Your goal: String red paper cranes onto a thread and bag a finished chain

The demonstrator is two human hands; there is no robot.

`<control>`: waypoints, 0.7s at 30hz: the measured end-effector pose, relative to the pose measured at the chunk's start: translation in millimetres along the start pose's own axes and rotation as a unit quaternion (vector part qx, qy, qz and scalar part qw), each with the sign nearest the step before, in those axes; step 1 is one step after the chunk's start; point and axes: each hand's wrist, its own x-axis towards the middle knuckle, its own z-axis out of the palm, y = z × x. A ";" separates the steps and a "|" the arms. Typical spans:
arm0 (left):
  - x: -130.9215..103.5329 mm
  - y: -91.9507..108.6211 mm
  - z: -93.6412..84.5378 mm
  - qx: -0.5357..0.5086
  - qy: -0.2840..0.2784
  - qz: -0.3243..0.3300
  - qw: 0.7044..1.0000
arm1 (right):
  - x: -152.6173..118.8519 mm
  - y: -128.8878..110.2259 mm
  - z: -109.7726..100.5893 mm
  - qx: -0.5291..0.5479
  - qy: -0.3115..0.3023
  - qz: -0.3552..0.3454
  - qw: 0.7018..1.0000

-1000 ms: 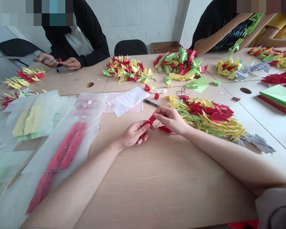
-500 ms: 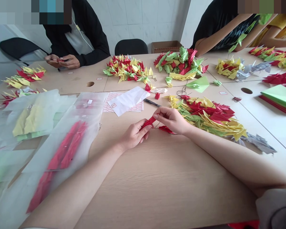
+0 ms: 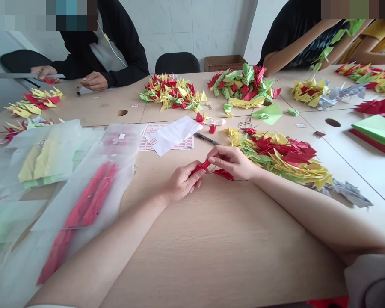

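My left hand (image 3: 181,180) is closed around a narrow folded red paper piece (image 3: 200,167), perhaps a flattened paper crane. At its upper right end, my right hand (image 3: 234,162) pinches the same paper between thumb and fingertips. A second red folded piece (image 3: 224,174) lies on the table below my right hand, with dark thread (image 3: 212,169) beside it. Right of my right hand spreads a strung bundle of red, yellow and green paper cranes (image 3: 285,156), silver ones at its near end. Behind the hands lies a black pen (image 3: 206,138).
Clear plastic bags (image 3: 93,201) with folded red, yellow and green paper cover the left side. White paper (image 3: 175,134) rests on printed label sheets. More crane piles (image 3: 171,92) stand farther back. Coloured square paper (image 3: 377,132) is stacked at right. Several people sit across the table.
My hands stay nearly in place on the red paper, with a slight shift of the fingers. Across the table at left, a person's hands have moved apart, one leftward with something red.
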 end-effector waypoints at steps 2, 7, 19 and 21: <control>-0.2 -0.1 0.0 -0.002 -0.003 0.000 1.000 | 0.0 0.9 -1.0 0.002 -0.003 -0.006 1.000; -0.7 2.0 0.2 -0.001 -0.008 -0.003 1.000 | -0.2 1.2 -1.4 -0.001 -0.007 -0.011 1.000; 2.0 1.8 0.8 -0.040 -0.015 -0.041 0.998 | 1.4 1.0 5.7 -0.064 0.080 0.016 0.995; 2.2 2.1 0.6 -0.056 -0.027 -0.052 0.997 | 1.5 1.9 5.2 -0.078 0.081 0.012 0.994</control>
